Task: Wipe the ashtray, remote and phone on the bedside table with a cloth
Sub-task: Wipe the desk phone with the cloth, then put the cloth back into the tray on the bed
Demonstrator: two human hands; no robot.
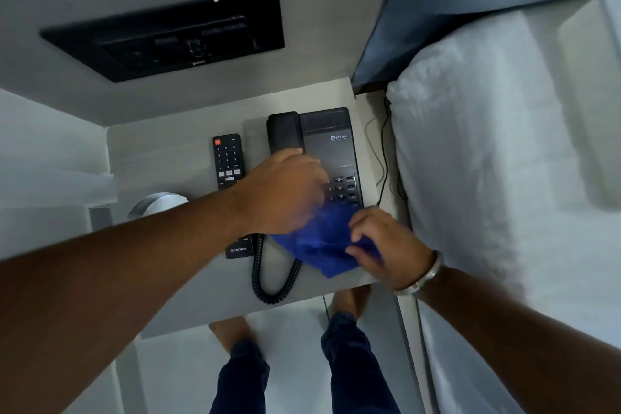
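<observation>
- The black phone point(331, 148) sits toward the right of the pale surface point(161, 151), its handset resting in the cradle on its left side and its coiled cord point(268, 282) looping down toward the near edge.
- A blue cloth point(322, 242) lies bunched over the near end of the phone, just below the keypad.
- The left hand point(282, 191) reaches across the phone's middle, fingers curled down onto the cloth; it is blurred, so I cannot tell how firmly it grips.
- The right hand point(386, 249), with a metal bracelet point(425, 276) at the wrist, pinches the right edge of the cloth between fingers and thumb.
- The black remote point(228, 161) lies just beside the phone on its left, running far to near, its middle hidden under the left forearm.
- A round silver ashtray point(154, 203) stands left of the remote, partly covered by the same forearm.
- A white bed point(487, 161) fills the right side, and a dark panel point(164, 33) is set in the far wall.
</observation>
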